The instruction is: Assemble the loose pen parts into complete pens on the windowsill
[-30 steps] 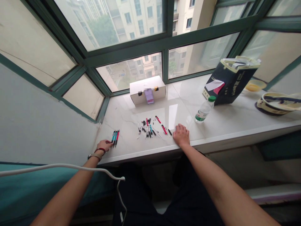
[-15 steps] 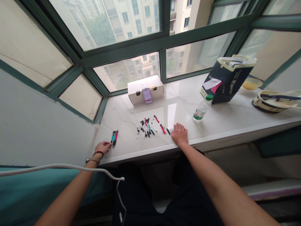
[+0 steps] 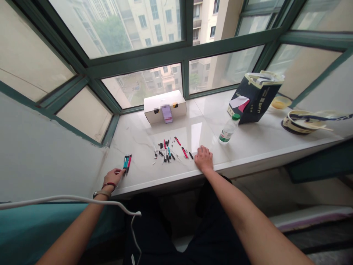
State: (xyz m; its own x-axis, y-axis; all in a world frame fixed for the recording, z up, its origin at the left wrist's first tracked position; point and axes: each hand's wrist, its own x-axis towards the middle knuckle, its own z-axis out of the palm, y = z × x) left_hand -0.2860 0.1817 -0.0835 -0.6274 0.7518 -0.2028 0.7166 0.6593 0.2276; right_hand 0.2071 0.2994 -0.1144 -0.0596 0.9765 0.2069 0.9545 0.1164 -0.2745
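Observation:
On a pale marble window ledge (image 3: 248, 151) lie three assembled pens (image 3: 127, 162), teal and red, side by side at the left. My left hand (image 3: 113, 176) rests at the ledge's edge, its fingertips touching the near ends of those pens, fingers loosely stretched. A scatter of small pen parts (image 3: 169, 150), black, red and teal, lies in the middle. My right hand (image 3: 203, 159) rests palm down just right of the scatter, fingers curled, holding nothing that I can see.
A white cardboard box (image 3: 164, 106) stands by the window behind the parts. A plastic water bottle (image 3: 227, 129) with a green cap, a dark paper bag (image 3: 255, 97) and a bowl-shaped basket (image 3: 306, 122) are to the right. A white cable (image 3: 82, 200) crosses my left arm.
The view has shifted, so everything sits a little further left and lower in frame. Both hands keep their places by the pens and the parts.

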